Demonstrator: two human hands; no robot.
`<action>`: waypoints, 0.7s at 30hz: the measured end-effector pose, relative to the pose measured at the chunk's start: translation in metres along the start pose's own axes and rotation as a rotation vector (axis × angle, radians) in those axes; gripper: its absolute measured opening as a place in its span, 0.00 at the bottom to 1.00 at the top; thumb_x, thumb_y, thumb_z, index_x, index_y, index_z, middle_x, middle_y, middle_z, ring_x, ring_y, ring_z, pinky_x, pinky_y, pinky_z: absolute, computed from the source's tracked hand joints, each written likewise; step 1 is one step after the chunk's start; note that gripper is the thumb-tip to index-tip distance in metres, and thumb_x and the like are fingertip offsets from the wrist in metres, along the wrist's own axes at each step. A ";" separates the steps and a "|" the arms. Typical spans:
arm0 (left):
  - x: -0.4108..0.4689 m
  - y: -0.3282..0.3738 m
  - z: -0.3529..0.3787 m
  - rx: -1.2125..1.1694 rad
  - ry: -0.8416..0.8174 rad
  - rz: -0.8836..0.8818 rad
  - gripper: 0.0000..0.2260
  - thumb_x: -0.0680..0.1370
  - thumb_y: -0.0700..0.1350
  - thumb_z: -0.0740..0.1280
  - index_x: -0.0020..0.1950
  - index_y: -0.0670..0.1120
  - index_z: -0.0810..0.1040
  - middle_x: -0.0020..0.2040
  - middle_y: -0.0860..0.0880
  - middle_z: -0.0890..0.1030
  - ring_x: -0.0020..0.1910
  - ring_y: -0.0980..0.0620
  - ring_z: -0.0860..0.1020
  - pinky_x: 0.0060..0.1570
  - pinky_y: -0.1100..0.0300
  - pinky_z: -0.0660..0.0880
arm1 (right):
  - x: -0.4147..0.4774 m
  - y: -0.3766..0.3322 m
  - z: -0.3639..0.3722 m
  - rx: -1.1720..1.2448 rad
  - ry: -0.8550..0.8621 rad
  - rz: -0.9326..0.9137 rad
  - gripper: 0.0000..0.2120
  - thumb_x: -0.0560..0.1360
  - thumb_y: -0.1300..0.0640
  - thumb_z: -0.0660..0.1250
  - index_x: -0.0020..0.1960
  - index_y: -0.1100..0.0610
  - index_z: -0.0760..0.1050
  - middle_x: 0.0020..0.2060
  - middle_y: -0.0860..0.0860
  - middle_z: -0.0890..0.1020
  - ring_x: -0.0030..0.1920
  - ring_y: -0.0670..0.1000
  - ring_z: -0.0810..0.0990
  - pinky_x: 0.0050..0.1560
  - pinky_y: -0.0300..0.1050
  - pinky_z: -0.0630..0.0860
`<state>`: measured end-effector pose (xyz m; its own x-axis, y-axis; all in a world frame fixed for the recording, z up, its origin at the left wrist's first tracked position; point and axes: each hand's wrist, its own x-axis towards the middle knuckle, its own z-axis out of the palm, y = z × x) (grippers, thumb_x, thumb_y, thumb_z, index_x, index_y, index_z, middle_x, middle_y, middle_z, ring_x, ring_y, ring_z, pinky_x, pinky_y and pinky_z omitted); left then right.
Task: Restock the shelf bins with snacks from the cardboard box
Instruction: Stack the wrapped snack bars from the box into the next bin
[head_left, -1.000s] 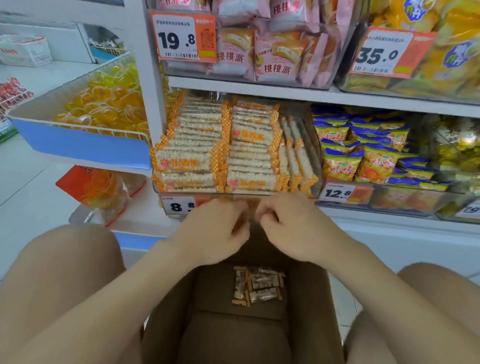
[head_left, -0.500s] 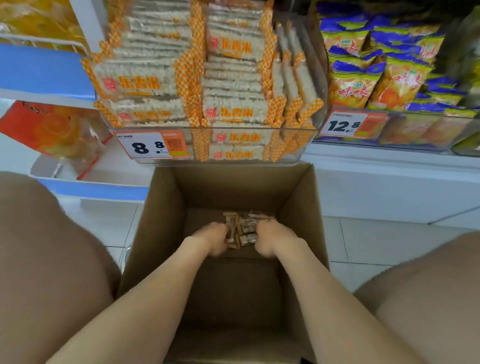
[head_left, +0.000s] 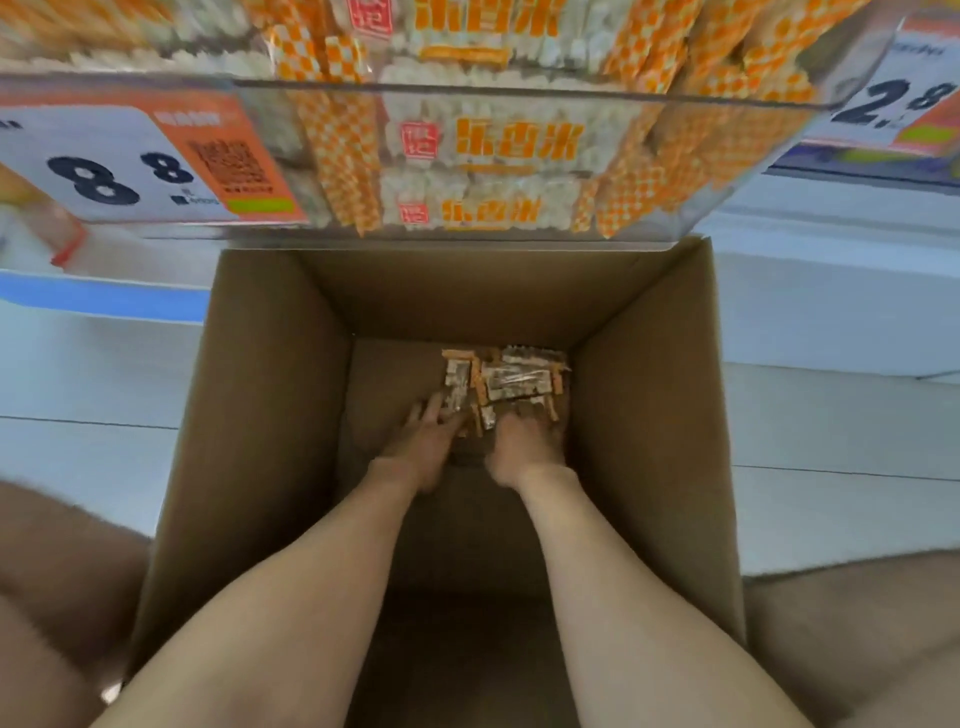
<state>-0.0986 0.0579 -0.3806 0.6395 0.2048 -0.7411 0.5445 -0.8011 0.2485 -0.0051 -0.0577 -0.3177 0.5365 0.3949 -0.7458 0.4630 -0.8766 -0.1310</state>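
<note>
Pale floor tiles (head_left: 831, 415) and the foot of a shop shelf framed the scene, with everything of interest low down inside the cardboard box (head_left: 270, 415). The left grip (head_left: 426, 441) lay on the box bottom with its fingers stretched forward and slightly spread, tips touching the near edge of the snack packets (head_left: 511, 382) but not closed round any. The right grip (head_left: 524, 447) was pressed into the same pile from the other side; its fingers were lost among the wrappers, so whether it had hold of a packet could not be told. The packets formed a small loose heap against the far wall of the box, a handful at most. They looked light, with thin crinkly film likely to be slippery and puffed-rice bars inside that would probably crumble if squeezed. Scooping them together between both palms, pressing on the long flat sides, seemed the safest hold. Directly above the box, the clear shelf bin (head_left: 727, 171) was already packed with matching orange-checked packs (head_left: 498, 145), beside its price tag (head_left: 130, 161).
</note>
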 end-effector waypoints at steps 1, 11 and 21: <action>0.000 -0.001 0.003 -0.034 0.036 -0.033 0.43 0.79 0.29 0.65 0.86 0.55 0.50 0.85 0.48 0.39 0.84 0.38 0.46 0.80 0.40 0.57 | 0.006 0.001 0.003 0.000 -0.015 -0.006 0.28 0.82 0.54 0.68 0.79 0.54 0.65 0.81 0.57 0.62 0.82 0.63 0.56 0.79 0.64 0.56; -0.010 -0.014 -0.001 -0.476 0.272 -0.190 0.35 0.76 0.40 0.75 0.79 0.51 0.62 0.80 0.45 0.62 0.76 0.41 0.67 0.74 0.42 0.70 | 0.032 0.023 0.032 -0.133 0.072 -0.045 0.33 0.78 0.67 0.69 0.79 0.52 0.65 0.80 0.59 0.57 0.80 0.66 0.52 0.78 0.62 0.63; -0.031 -0.005 -0.028 -1.017 0.551 -0.294 0.10 0.87 0.44 0.58 0.67 0.51 0.72 0.58 0.51 0.76 0.50 0.53 0.76 0.48 0.55 0.73 | 0.017 0.021 0.017 0.717 0.094 -0.013 0.15 0.86 0.53 0.58 0.71 0.50 0.74 0.62 0.57 0.81 0.64 0.61 0.78 0.63 0.53 0.74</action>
<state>-0.1061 0.0710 -0.3410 0.4303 0.7186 -0.5464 0.7303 0.0787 0.6786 0.0019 -0.0740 -0.3437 0.6075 0.3998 -0.6863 -0.0902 -0.8238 -0.5597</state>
